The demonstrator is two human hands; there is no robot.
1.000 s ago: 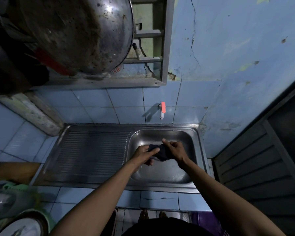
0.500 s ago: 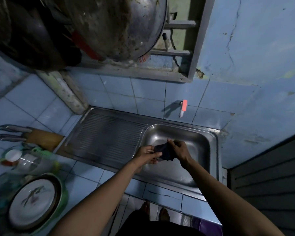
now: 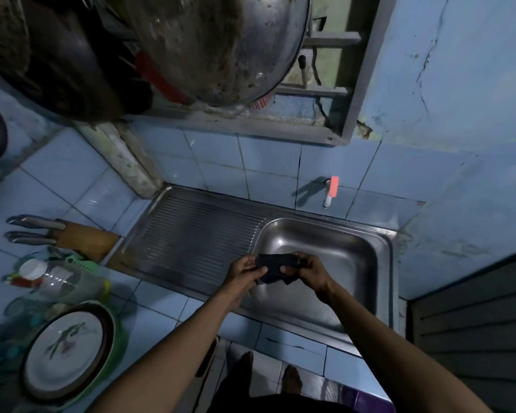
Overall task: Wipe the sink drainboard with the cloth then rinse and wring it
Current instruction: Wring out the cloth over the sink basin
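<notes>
While both hands (image 3: 277, 271) grip the cloth (image 3: 276, 268), a tap (image 3: 329, 190) overhangs the basin (image 3: 352, 251).

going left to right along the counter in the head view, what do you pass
plate → clear bottle → knife block → ribbed drainboard → left hand → dark cloth → right hand → tap → sink basin

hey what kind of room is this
Most likely a small home kitchen: a stainless steel sink with ribbed drainboard, a wooden knife block, and a flowered white plate.
</notes>
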